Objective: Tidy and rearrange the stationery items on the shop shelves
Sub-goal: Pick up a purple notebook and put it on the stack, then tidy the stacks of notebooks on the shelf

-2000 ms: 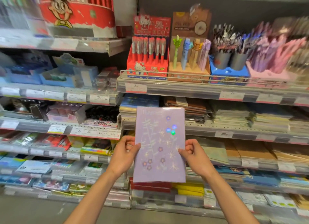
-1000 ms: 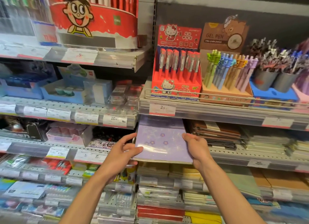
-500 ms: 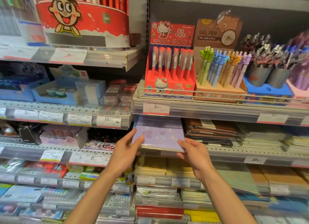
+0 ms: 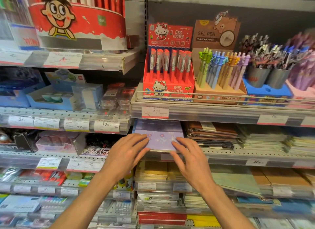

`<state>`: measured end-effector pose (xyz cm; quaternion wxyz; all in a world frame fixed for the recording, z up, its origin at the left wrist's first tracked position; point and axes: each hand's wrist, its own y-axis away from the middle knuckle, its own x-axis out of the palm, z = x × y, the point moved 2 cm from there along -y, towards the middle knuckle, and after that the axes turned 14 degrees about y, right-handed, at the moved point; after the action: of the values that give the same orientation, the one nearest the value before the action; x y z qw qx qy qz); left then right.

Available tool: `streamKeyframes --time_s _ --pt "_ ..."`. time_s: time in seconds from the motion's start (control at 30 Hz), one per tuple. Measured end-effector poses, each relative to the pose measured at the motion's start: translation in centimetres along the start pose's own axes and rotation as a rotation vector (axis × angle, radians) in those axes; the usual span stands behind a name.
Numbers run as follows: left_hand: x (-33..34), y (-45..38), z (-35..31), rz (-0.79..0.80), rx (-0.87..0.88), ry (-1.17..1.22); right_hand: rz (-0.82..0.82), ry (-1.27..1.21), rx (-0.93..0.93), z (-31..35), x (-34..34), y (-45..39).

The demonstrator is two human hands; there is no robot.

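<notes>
A lilac notebook (image 4: pixel 162 138) with small flower prints lies flat on a stack on the shelf (image 4: pixel 221 151) under the pen displays, most of it tucked in under the shelf above. My left hand (image 4: pixel 126 152) rests with spread fingers on its front left corner. My right hand (image 4: pixel 187 155) lies with spread fingers on its front right edge. Neither hand is curled around it.
Brown notebooks (image 4: pixel 211 135) are stacked right of the lilac one. Above stand a red Hello Kitty pen box (image 4: pixel 167 71) and a gel pen display (image 4: pixel 219 75) behind a wire rail. Yellow pads (image 4: pixel 153 170) fill the shelf below. Boxes and price tags line the left bay.
The notebook went from upright in both hands to flat on the shelf and has slid further in. My fingers have let go of its edges and now lie flat on its front.
</notes>
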<state>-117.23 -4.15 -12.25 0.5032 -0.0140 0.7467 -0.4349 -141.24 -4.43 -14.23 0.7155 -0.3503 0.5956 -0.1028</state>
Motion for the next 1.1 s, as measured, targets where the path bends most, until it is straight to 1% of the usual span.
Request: streamKeyframes --time_s 0.1,0.23,0.4,0.53,0.63,0.77,0.87,0.97,1.1 --pt "0.4 -0.8 0.7 0.039 0.008 -0.082 -0.024 0.047 -0.012 0.5 0.9 -1.3" --pt "1.3 -2.0 1.7 0.1 -0.042 -0.202 -0.013 0.074 0.034 0.5 2.3 -2.9" --pt "2.1 -3.0 2.1 0.119 -0.085 -0.224 0.024 0.028 0.047 0.2 3.3 -4.0" --pt "2.5 -3.2 1.6 0.163 -0.136 -0.275 0.048 0.012 0.08 0.3 3.9 -4.2" --pt "2.7 -3.1 1.6 0.138 -0.155 -0.266 0.061 -0.009 0.097 0.3 3.8 -4.2" --pt "2.7 -2.7 1.3 0.066 -0.138 -0.155 0.115 -0.098 0.131 0.2 3.6 -4.2" --pt "2.5 -1.9 1.2 0.018 -0.147 -0.014 0.105 -0.162 0.149 0.3 3.0 -3.0" --pt "2.7 -0.8 0.8 -0.055 -0.212 0.169 0.087 -0.233 0.214 0.1 1.9 -0.7" --pt "3.3 0.5 -1.1 -0.189 -0.305 0.344 0.091 -0.324 0.313 -0.6 0.6 3.3"
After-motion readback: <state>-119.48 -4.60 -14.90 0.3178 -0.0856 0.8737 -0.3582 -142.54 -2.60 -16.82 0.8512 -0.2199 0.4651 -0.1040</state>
